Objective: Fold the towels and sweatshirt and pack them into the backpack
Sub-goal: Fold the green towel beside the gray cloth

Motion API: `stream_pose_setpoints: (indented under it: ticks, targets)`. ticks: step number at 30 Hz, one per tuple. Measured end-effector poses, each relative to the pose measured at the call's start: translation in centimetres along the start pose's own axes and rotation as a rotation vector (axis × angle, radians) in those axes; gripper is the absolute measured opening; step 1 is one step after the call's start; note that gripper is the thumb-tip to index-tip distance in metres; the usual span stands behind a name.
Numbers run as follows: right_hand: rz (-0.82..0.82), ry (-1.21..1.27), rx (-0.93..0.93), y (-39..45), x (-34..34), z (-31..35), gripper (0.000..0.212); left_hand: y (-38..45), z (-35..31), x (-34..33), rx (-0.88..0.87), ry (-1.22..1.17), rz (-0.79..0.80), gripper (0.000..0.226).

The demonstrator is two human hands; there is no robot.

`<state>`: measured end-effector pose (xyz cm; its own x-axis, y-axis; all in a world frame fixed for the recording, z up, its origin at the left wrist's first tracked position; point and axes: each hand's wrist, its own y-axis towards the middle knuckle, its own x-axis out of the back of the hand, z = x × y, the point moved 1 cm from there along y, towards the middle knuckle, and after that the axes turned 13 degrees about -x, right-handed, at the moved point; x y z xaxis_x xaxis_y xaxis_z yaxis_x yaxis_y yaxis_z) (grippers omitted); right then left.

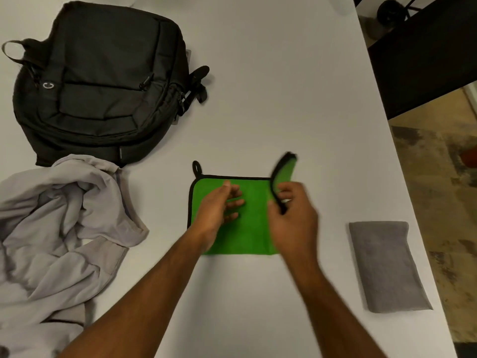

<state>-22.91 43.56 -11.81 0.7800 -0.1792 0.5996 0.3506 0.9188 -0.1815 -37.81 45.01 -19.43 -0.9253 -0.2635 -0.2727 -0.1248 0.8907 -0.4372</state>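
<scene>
1. Right hand (293, 218) pinches the green towel (247, 228)'s black-trimmed right edge, lifting it off the table (258, 99).
2. Left hand (219, 210), fingers straight, presses the towel's middle flat.
3. Soft, light cloth, likely floppy: best taken by the edges or corners.
4. Folded grey towel (387, 267) lies right; crumpled sweatshirt (59, 228) left, closed backpack (103, 81) far left.

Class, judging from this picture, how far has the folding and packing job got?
Done: the grey towel lies folded by the table's right edge. In hand: the right hand lifts the green towel by its right edge while the left hand rests on it. Left: the sweatshirt is crumpled, and the backpack looks zipped.
</scene>
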Motion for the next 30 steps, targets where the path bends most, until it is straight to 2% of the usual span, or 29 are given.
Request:
stream_pose_setpoints:
  ticks: [3, 6, 10, 13, 15, 18, 21, 26, 30]
  targets:
    - [0.081, -0.005, 0.113, -3.3, -5.3, -0.4, 0.024, -0.1, -0.1, 1.6, 0.068, -0.112, 0.014, 0.049]
    - [0.187, -0.076, 0.181, -5.7, -8.4, -1.4, 0.022, -0.1, 0.2, 3.9, 0.032, -0.138, 0.027, 0.051]
    - [0.33, -0.153, 0.241, -7.1, -10.1, -2.6, 0.027, 0.1, 0.8, 6.0, -0.035, 0.068, -0.072, 0.015]
    - [0.431, -0.166, 0.296, -7.2, -9.9, -3.4, 0.036, 0.4, 0.7, 7.1, -0.078, 0.222, -0.076, 0.019]
    - [0.4, -0.151, 0.359, -6.6, -9.3, -3.5, 0.038, 0.5, 0.5, 7.6, -0.117, 0.339, -0.073, 0.018]
    - [0.208, -0.225, 0.448, -4.5, -8.6, -4.3, 0.033, 0.7, 0.7, 7.8, -0.182, 0.458, -0.072, 0.012]
    - [0.109, -0.434, 0.369, -2.3, -8.1, -5.8, 0.046, 0.8, 0.8, 7.5, -0.26, 0.612, -0.078, 0.012]
    - [0.181, -0.66, 0.39, -1.0, -8.2, -8.1, 0.065, 0.4, 1.1, 7.1, -0.407, 0.873, -0.13, 0.031]
    - [0.231, -0.749, 0.383, -1.3, -8.7, -9.7, 0.069, 0.0, 1.2, 6.8, -0.483, 0.925, -0.132, 0.045]
